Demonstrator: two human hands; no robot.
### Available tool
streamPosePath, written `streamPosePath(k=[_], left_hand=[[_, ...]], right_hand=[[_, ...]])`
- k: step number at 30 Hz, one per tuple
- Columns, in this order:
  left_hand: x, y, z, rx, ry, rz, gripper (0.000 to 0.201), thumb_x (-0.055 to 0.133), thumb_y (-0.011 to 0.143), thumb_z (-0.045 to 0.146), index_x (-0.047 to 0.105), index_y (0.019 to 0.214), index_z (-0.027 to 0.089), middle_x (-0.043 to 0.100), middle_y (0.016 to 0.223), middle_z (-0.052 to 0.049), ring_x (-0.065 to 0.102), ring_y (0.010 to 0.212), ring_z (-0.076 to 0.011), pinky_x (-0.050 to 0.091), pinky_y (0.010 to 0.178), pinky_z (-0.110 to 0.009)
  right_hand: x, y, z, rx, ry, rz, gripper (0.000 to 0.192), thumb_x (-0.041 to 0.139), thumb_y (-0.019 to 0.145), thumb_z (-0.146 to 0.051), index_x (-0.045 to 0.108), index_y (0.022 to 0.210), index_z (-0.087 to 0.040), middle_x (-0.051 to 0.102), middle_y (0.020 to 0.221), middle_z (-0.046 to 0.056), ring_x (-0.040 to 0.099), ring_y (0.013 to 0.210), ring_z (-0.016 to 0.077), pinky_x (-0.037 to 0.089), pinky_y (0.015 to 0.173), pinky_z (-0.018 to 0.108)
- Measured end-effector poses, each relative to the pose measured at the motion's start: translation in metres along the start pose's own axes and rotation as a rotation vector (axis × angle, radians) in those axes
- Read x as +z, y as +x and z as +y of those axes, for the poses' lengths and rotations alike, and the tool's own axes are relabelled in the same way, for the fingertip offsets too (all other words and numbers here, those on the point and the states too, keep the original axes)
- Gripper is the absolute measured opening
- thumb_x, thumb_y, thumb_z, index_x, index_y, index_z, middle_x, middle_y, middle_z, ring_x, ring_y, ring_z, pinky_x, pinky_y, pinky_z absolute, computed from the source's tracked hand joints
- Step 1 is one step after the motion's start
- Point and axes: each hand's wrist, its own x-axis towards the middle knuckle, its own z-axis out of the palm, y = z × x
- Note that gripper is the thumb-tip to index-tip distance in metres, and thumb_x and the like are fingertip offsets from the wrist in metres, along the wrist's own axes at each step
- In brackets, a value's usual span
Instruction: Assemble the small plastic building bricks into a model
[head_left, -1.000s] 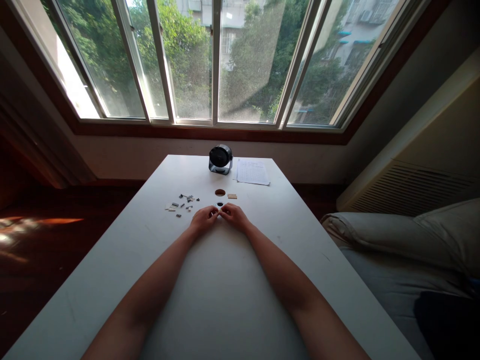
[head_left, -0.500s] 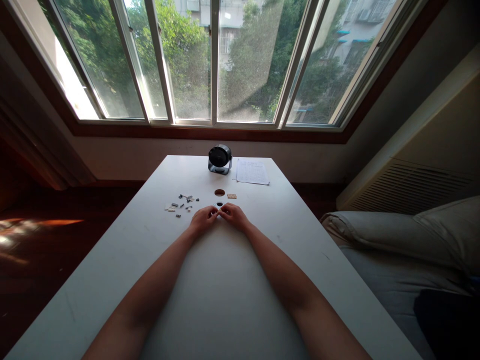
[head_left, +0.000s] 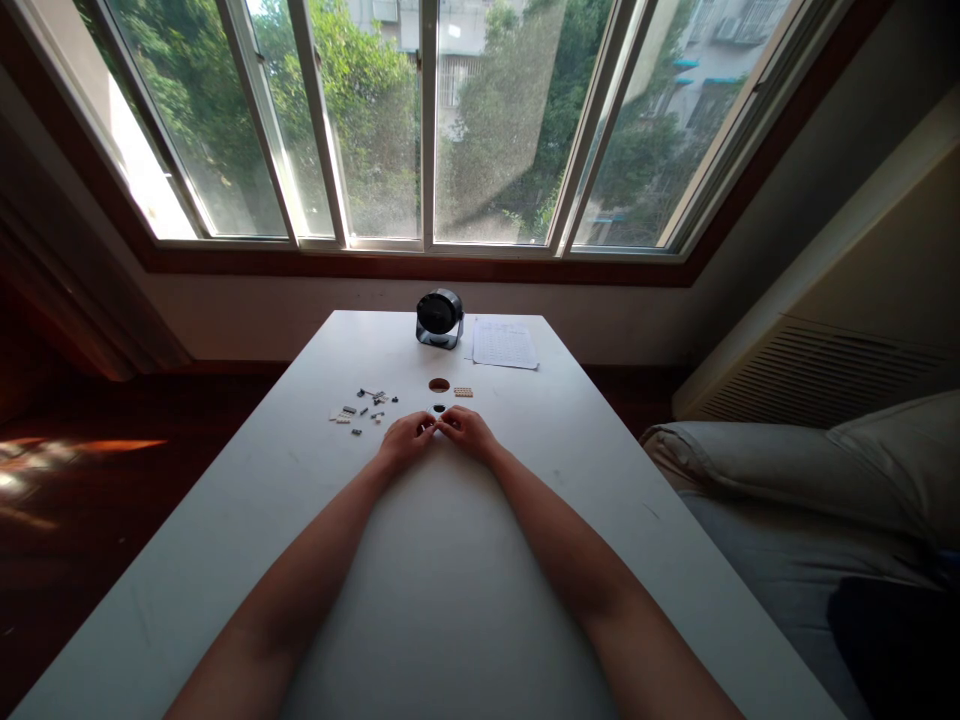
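My left hand (head_left: 409, 437) and my right hand (head_left: 468, 430) meet over the white table, fingertips pinched close together. Whatever sits between them is too small and too covered to name. Just beyond the fingertips lies a small dark round piece (head_left: 439, 408). Several small grey, black and tan parts (head_left: 349, 410) are scattered to the left of my left hand. Past my right hand rests a tan studded plate (head_left: 463, 392), flat on the table.
A round hole (head_left: 439, 385) opens in the white table (head_left: 450, 560). Farther back stand a small black fan (head_left: 440, 318) and a printed sheet of paper (head_left: 505, 344). A sofa (head_left: 787, 480) borders the table on the right, and a window (head_left: 487, 130) rises behind.
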Motion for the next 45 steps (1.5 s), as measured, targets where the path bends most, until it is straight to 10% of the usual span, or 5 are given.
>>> streamPosePath(k=[45], left_hand=[[0.0002,0.0007,0.0008,-0.007,0.014,-0.009,0.025,0.052,0.088,0.04,0.069,0.098,0.024,0.07,0.088,-0.003,0.06,0.077,-0.0152,0.043,0.07,-0.025]], right_hand=[[-0.001,-0.0006,-0.0027,0.015,-0.002,0.002,0.019,0.062,0.087,-0.039,0.067,0.086,-0.02,0.062,0.083,0.003,0.054,0.073,0.0143,0.041,0.07,0.025]])
